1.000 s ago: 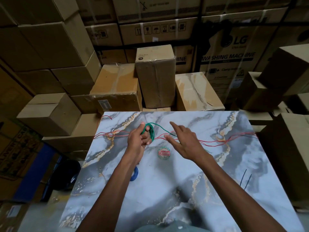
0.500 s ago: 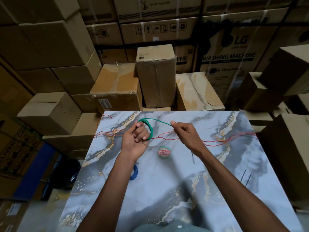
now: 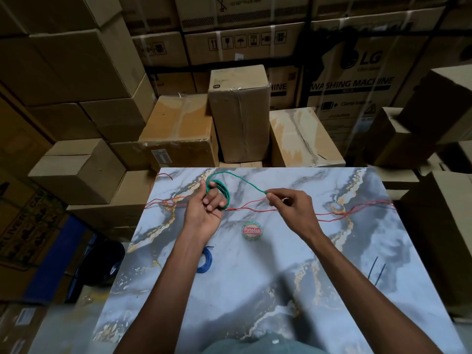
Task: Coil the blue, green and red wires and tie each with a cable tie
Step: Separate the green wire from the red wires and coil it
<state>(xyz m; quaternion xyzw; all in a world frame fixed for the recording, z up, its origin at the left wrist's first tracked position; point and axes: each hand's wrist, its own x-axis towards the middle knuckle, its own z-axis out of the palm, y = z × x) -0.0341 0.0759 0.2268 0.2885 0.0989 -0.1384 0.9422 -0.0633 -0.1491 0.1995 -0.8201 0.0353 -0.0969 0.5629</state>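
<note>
At upper centre, the left hand, palm up, grips the green wire coil. The right hand, reaching forward beside it, pinches that wire's free end above the desk.

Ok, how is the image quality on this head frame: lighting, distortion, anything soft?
Head view: dim light, stacked boxes dark; wide-angle bending at the edges; marble tabletop shows arm shadows, no harsh glare; green wire and both hands, left and right, sharp; bottom left corner smeared.
</note>
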